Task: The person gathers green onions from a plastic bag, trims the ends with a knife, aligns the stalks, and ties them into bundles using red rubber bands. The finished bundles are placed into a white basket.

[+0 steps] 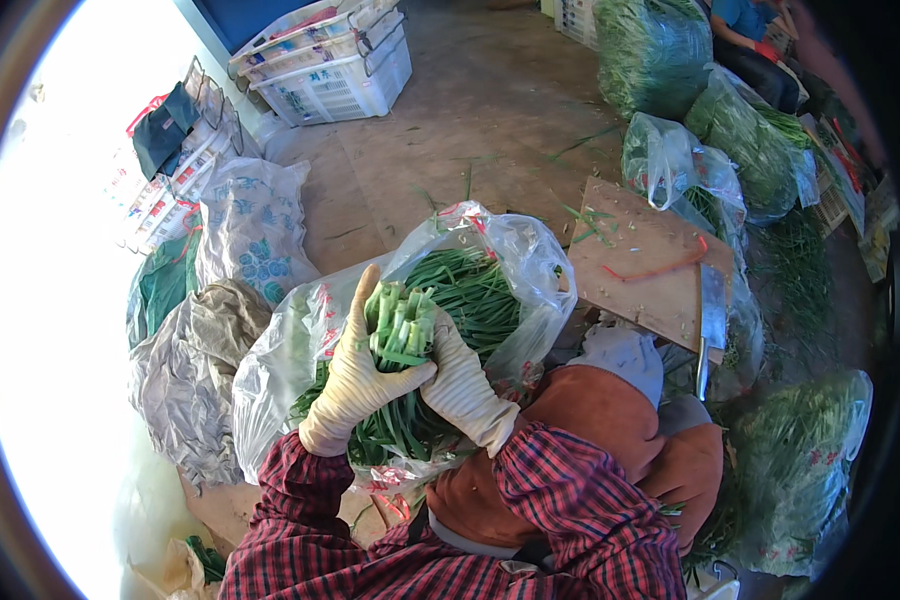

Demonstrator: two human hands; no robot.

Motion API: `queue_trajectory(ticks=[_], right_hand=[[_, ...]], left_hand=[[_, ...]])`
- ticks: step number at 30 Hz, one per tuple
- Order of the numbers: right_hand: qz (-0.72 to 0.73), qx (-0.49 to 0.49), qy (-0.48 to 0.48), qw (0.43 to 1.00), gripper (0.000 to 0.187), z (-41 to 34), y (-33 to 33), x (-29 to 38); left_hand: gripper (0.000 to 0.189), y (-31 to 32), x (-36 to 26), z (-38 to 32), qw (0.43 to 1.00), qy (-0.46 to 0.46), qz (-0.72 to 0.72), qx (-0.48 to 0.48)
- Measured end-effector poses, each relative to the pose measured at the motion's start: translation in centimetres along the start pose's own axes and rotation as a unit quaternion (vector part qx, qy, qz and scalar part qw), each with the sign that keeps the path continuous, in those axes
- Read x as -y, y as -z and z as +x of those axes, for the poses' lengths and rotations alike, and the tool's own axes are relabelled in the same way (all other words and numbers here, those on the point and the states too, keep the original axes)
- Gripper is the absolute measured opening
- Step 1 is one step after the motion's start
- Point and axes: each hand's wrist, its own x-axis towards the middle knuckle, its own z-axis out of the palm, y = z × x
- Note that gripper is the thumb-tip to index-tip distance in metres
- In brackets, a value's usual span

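My left hand [356, 375], in a cream glove, curls around a bundle of cut green stalks [401, 326], with its fingers up the left side. From the right, my right hand [465, 382], gloved alike, presses against the same bundle. The thick pale ends point up towards me; dark green leaves hang below. Under my hands, an open clear plastic bag [536, 251] holds more long leafy greens [469, 292], which look like garlic chives.
At the right, a cleaver [711, 300] lies on a wooden board [637, 255] with a red tie. Filled bags of greens [802, 465] stand beyond, near a seated person [754, 45]. White crates [330, 82] are stacked at the back; sacks [247, 225] lie at the left.
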Motion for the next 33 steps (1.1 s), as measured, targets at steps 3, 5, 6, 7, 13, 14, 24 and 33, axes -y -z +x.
queue_trajectory(ticks=[3,5,6,7,13,14,24,33], right_hand=[[0.066,-0.009,-0.015,0.998,0.071,0.5,-0.2,0.8],[0.261,-0.004,-0.096,0.96,0.071,1.0,-0.3,0.9],[0.303,-0.005,-0.109,0.947,0.074,1.1,-0.4,1.0],[0.342,0.0,-0.119,0.932,0.076,1.3,-0.4,1.0],[0.415,0.002,-0.181,0.891,0.081,1.5,0.3,0.3],[0.414,0.001,-0.188,0.89,0.079,1.6,0.5,0.0],[0.415,0.053,-0.171,0.892,0.053,1.4,2.1,-0.5],[0.362,0.012,-0.192,0.912,0.044,1.2,2.4,-0.5]], left_hand=[[0.089,1.1,0.1,0.1,0.977,0.041,-0.207,-0.041],[0.077,2.7,0.3,0.4,0.977,0.091,-0.189,-0.035],[0.072,2.8,0.6,0.4,0.974,0.1,-0.2,-0.035],[0.073,3.0,0.9,0.5,0.976,0.098,-0.193,-0.014],[0.075,2.6,0.7,1.2,0.977,0.115,-0.178,0.028],[0.073,2.4,0.3,1.1,0.975,0.123,-0.18,0.033],[0.055,1.1,-0.9,0.9,0.958,0.152,-0.241,-0.014],[0.053,0.2,-0.9,1.1,0.982,0.112,-0.153,-0.003]])
